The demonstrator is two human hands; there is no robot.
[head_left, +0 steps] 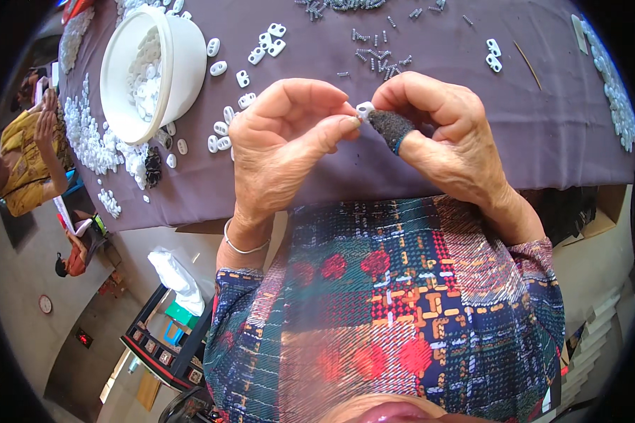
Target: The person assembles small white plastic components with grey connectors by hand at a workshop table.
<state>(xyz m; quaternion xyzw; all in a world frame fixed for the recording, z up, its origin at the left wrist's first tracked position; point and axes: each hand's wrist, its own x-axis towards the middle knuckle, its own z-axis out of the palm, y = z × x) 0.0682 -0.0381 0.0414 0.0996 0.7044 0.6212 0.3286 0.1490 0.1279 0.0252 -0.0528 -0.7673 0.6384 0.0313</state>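
Observation:
Between my two hands, above the table's near part, is a small white plastic cord lock [365,108]. The thumb and forefinger of my right hand [458,127] grip it, and that thumb wears a dark fuzzy cover [390,130] with a blue edge. My left hand [279,137] is closed in a pinch, its fingertips meeting right beside the cord lock's left side. Whatever lies between those fingertips is too small to make out. Beyond my hands are loose small metal springs [382,56]. White cord locks [267,42] with holes lie past my left hand, some partly hidden behind it.
A tilted white tub [190,67] with white pieces inside stands at the left, beside a spread of small translucent parts [92,134]. More translucent parts [610,84] line the right edge. Two white cord locks [494,56] and a thin brown stick [528,65] lie at the right. Another person [32,155] is at far left.

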